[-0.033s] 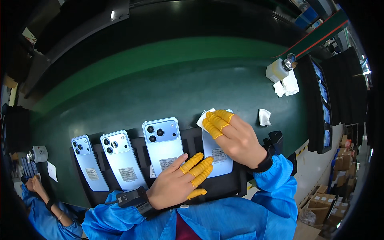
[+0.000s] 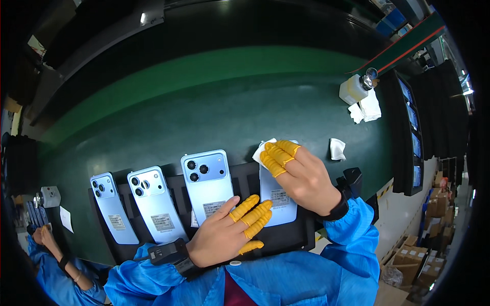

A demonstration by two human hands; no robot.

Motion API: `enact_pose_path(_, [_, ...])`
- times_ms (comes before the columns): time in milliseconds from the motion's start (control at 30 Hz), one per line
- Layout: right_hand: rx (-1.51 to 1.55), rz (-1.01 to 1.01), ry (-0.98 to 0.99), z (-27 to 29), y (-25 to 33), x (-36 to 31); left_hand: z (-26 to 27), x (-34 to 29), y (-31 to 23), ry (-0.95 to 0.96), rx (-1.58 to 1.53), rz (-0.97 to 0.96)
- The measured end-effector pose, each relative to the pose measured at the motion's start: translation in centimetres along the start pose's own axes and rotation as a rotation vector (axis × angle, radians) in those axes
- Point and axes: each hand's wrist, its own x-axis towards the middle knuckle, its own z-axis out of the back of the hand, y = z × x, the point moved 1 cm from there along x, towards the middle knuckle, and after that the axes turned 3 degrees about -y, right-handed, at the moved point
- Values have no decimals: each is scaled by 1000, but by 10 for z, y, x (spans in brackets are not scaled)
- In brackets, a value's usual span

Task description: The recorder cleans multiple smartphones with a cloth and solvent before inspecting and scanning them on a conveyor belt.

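Four light-blue phones lie in a row, backs up, on a black tray (image 2: 176,191). My right hand (image 2: 305,178), with yellow finger cots, presses a folded white wiping cloth (image 2: 259,154) on the camera end of the rightmost phone (image 2: 283,211). That phone's cameras are hidden under the hand and cloth. My left hand (image 2: 229,232) rests palm down with its fingers spread, also in yellow cots. It lies over the lower end of the third phone (image 2: 209,188) and reaches toward the rightmost one. The second phone (image 2: 155,201) and the leftmost phone (image 2: 113,209) lie untouched.
A white dispenser bottle (image 2: 353,90) stands beside white cloths (image 2: 371,106) at the back right of the green table (image 2: 214,112). Another crumpled cloth (image 2: 337,149) lies closer. A black tray of phones (image 2: 412,132) is at the right. At the far left are a co-worker's hands (image 2: 45,236).
My right hand and the cloth have shifted very slightly at the top of the rightmost phone. My left hand stays where it was.
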Motion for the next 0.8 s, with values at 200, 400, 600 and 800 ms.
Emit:
enact_pose_path(200, [-64, -89, 23, 4, 9, -8, 3, 2, -3, 0, 29, -6])
enact_pose_path(400, [-121, -123, 35, 12, 11, -14, 1, -1, -4, -21, 49, -9])
enact_pose_path(600, [-172, -186, 18, 11, 21, -27, -3, -2, -4, 33, 48, 17])
enact_pose_path(800, [-97, -223, 45, 19, 28, -31, 0, 0, -4, -11, 18, 15])
